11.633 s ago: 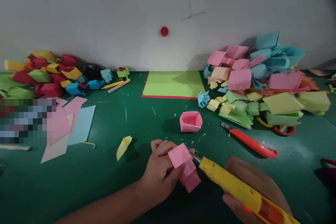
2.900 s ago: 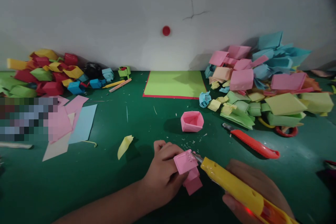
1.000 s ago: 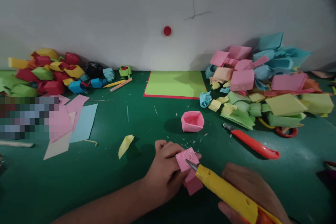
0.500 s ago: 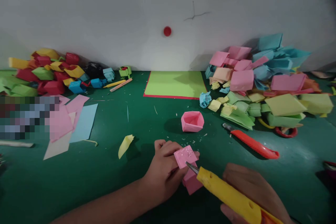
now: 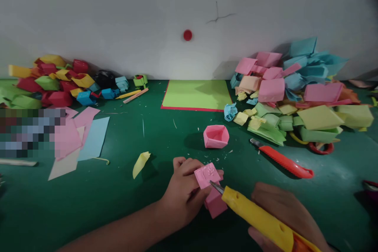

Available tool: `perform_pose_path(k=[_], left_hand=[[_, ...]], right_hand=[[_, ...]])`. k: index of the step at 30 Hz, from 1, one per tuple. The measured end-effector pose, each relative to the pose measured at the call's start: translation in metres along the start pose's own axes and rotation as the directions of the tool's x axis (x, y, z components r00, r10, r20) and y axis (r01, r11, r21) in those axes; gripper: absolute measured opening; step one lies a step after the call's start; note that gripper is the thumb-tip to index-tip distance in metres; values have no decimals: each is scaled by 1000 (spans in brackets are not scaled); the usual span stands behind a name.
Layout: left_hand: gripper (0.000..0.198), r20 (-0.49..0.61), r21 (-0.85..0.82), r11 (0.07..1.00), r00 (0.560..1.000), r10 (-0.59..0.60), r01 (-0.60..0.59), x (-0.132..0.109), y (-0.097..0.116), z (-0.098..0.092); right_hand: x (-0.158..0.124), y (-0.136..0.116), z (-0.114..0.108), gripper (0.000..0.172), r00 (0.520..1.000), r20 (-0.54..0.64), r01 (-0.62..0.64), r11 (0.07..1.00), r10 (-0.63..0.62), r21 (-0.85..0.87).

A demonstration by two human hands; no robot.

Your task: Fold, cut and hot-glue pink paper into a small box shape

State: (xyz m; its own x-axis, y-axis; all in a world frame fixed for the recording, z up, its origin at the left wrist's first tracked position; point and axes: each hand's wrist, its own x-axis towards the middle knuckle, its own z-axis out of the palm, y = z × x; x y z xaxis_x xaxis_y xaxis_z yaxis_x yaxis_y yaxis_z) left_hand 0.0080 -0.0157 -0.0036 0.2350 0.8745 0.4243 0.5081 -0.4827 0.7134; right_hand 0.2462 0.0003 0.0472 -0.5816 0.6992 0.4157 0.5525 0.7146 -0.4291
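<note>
Pinching folded pink paper (image 5: 207, 177) between closed fingers of the left hand (image 5: 183, 193), on the near side of the pink box (image 5: 216, 141). Curling the right hand (image 5: 291, 208) firmly round a yellow tool (image 5: 260, 217), holding its metal tip (image 5: 217, 186) at the paper. Seeing a red cutter (image 5: 285, 160) right of the pink box, a lime sheet (image 5: 197, 93) beyond.

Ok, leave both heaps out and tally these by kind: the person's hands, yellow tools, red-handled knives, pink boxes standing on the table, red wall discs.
Hands: 2, left hand and right hand
Yellow tool: 1
Red-handled knife: 1
Pink box: 1
Red wall disc: 1
Total: 6
</note>
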Motion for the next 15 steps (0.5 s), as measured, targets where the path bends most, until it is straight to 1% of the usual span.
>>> perform_pose_path(k=[3, 5, 10, 15], left_hand=[[34, 15, 20, 1000, 1000, -6, 6, 0, 0, 0], [35, 13, 21, 1000, 1000, -11, 11, 0, 0, 0], [32, 29, 14, 999, 999, -31, 31, -2, 0, 0], [32, 28, -1, 1000, 999, -19, 19, 1, 2, -3]], right_hand=[[-2, 1, -4, 31, 998, 65, 15, 1000, -17, 18], [-2, 2, -4, 30, 996, 79, 29, 999, -31, 26], [6, -1, 0, 40, 999, 21, 27, 1000, -27, -5], [10, -2, -5, 36, 995, 2, 103, 994, -103, -32]])
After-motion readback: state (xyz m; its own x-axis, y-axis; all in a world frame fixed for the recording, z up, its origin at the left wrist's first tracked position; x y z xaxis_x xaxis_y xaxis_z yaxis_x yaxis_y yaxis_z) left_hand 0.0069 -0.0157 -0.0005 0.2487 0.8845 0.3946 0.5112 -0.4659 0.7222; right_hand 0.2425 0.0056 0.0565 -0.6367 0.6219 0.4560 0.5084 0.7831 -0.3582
